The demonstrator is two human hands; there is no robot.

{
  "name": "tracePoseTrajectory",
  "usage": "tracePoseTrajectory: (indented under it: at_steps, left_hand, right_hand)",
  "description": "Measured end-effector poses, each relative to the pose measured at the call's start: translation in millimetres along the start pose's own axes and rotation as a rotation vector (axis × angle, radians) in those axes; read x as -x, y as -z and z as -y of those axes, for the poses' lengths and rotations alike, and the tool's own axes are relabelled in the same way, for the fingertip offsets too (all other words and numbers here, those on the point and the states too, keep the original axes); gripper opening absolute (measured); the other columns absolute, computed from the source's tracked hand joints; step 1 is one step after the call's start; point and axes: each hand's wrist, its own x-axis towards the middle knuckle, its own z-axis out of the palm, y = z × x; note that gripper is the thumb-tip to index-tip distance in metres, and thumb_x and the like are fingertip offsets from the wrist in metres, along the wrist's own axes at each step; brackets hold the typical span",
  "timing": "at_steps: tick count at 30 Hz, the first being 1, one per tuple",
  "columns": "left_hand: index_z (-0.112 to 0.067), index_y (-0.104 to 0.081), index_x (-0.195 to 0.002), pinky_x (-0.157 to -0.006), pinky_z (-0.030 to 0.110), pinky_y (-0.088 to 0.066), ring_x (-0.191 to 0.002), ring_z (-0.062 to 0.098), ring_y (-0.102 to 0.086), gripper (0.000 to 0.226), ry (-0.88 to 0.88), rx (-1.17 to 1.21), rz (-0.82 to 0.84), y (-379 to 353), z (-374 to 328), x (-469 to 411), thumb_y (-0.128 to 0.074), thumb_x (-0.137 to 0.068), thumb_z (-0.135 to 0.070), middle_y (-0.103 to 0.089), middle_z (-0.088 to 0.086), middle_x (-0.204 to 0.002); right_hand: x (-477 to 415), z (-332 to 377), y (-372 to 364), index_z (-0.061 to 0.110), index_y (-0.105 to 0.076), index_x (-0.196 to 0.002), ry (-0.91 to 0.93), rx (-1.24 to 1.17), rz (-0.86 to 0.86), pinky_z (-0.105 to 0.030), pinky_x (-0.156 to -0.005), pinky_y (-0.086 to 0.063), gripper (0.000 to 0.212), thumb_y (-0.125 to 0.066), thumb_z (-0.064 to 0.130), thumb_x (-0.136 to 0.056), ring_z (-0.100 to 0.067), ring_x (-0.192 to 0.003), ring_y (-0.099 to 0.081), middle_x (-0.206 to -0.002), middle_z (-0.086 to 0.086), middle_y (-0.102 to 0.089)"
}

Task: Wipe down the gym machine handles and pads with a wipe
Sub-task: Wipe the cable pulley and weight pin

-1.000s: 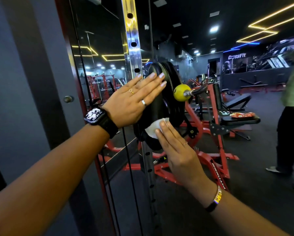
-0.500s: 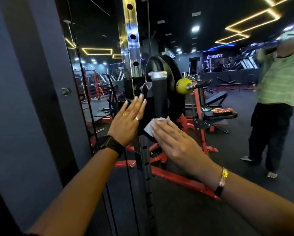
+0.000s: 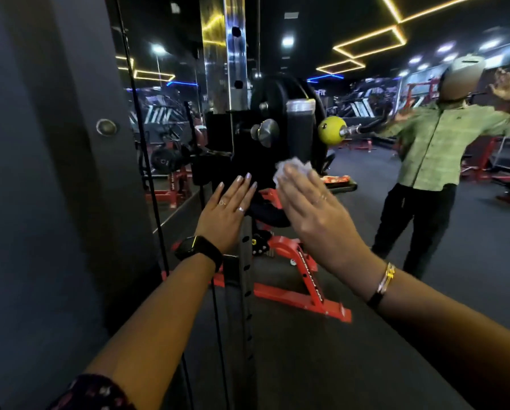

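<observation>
A black round pad (image 3: 280,113) with a chrome knob (image 3: 266,132) hangs on a chrome upright (image 3: 224,54) of the gym machine. My right hand (image 3: 312,211) lies flat with straight fingers and presses a white wipe (image 3: 289,168) against the lower part of the black pad. My left hand (image 3: 227,214), fingers straight and together, rests flat against the machine's black bracket just left of the pad's bottom edge. A yellow ball end (image 3: 331,131) of a handle sticks out to the right of the pad.
A grey wall panel (image 3: 55,173) and a mirror (image 3: 165,113) stand close on the left, with black cables (image 3: 147,161) running down. Red machine frames (image 3: 301,279) sit on the dark floor behind. A person in a green shirt (image 3: 437,149) stands at right with arms raised.
Both hands have slid down the pad: the left from its upper face to the bracket below, the right with the wipe staying on the lower part. The view has moved closer; the person at right raised both arms.
</observation>
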Motion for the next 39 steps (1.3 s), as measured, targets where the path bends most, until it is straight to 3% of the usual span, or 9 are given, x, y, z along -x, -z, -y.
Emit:
tracePoseTrajectory:
  at_steps: [3,9,16,20,24,28,32,35,39]
  left_hand:
    - [-0.013,-0.008,-0.154,-0.119,0.040,0.001,-0.147,0.017,-0.012,0.091,0.030,0.034,-0.008,-5.6,-1.6,2.2,-0.062,-0.081,-0.016,-0.007,0.002,-0.161]
    - [-0.008,0.012,-0.153,-0.119,0.044,0.002,-0.148,0.022,-0.001,0.095,0.040,-0.028,-0.060,-22.4,-2.5,9.2,-0.056,-0.091,-0.035,0.004,0.004,-0.162]
    - [-0.009,0.007,-0.154,-0.119,0.042,0.010,-0.148,0.018,-0.006,0.094,0.012,0.030,-0.156,-31.1,1.3,8.5,-0.056,-0.084,-0.018,0.001,0.000,-0.160]
    - [-0.009,0.001,-0.155,-0.120,0.041,0.010,-0.150,0.019,0.000,0.088,0.001,0.086,-0.215,-37.8,3.9,6.2,-0.054,-0.091,-0.033,-0.009,0.003,-0.162]
    - [-0.009,-0.016,-0.153,-0.119,0.042,0.011,-0.150,0.019,-0.002,0.075,-0.030,0.081,-0.228,-39.1,6.5,4.2,-0.038,-0.092,-0.046,-0.016,0.006,-0.161]
    - [-0.010,0.002,-0.154,-0.119,0.043,0.006,-0.149,0.016,0.013,0.081,0.011,0.088,-0.200,-39.6,1.0,5.5,-0.044,-0.092,-0.036,-0.005,0.003,-0.161]
    - [-0.012,0.015,-0.152,-0.118,0.044,0.005,-0.148,0.016,0.011,0.096,0.029,0.061,-0.139,-35.9,-2.2,7.6,-0.048,-0.080,-0.019,0.015,-0.001,-0.161]
    - [-0.012,0.008,-0.154,-0.119,0.045,0.001,-0.149,0.015,0.009,0.097,0.034,0.077,-0.128,-33.3,-2.7,8.3,-0.051,-0.077,-0.017,0.021,0.001,-0.159]
    - [-0.012,-0.008,-0.154,-0.119,0.044,0.003,-0.148,0.015,-0.006,0.093,0.030,0.118,-0.160,-28.7,-1.8,7.0,-0.055,-0.073,-0.013,0.000,0.000,-0.161]
  right_hand:
    - [19.8,39.4,-12.1,-0.011,-0.057,-0.123,-0.024,0.044,0.109,-0.046,-0.117,-0.012,0.043,-0.026,0.007,-0.099,-0.037,-0.135,-0.035,-0.134,-0.025,-0.053]
    - [-12.7,89.8,-26.1,-0.001,-0.059,-0.126,-0.316,-0.113,0.200,-0.045,-0.112,-0.028,0.051,-0.029,0.016,-0.088,-0.033,-0.126,-0.051,-0.131,-0.018,-0.057]
    - [-18.5,85.3,-26.4,-0.002,-0.062,-0.120,-0.217,0.341,0.537,-0.049,-0.112,-0.026,0.055,-0.020,0.010,-0.087,-0.036,-0.113,-0.060,-0.112,-0.022,-0.067]
    - [-40.1,103.4,-41.3,-0.009,-0.066,-0.109,-0.332,0.260,0.514,-0.050,-0.099,-0.046,0.054,-0.022,0.006,-0.082,-0.042,-0.103,-0.063,-0.105,-0.030,-0.066]
    - [-62.3,117.0,-55.3,-0.012,-0.054,-0.125,-0.397,0.190,0.589,-0.052,-0.108,-0.034,0.054,-0.022,0.007,-0.085,-0.043,-0.123,-0.050,-0.126,-0.031,-0.055]
    - [-39.4,104.1,-47.4,-0.010,-0.055,-0.125,-0.228,0.239,0.551,-0.050,-0.108,-0.037,0.047,-0.036,0.013,-0.089,-0.041,-0.123,-0.051,-0.127,-0.028,-0.056]
    - [-12.6,76.9,-14.0,-0.001,-0.062,-0.122,-0.049,0.361,0.515,-0.050,-0.112,-0.026,0.057,-0.019,0.015,-0.087,-0.036,-0.124,-0.053,-0.128,-0.021,-0.059]
    - [-8.1,67.0,7.5,0.000,-0.056,-0.128,-0.064,0.469,0.531,-0.050,-0.115,-0.012,0.062,-0.012,0.020,-0.089,-0.033,-0.130,-0.047,-0.133,-0.016,-0.057]
    - [-11.5,79.0,5.8,0.000,-0.050,-0.134,-0.005,0.546,0.577,-0.046,-0.114,-0.016,0.052,-0.024,0.023,-0.096,-0.035,-0.131,-0.045,-0.135,-0.020,-0.054]
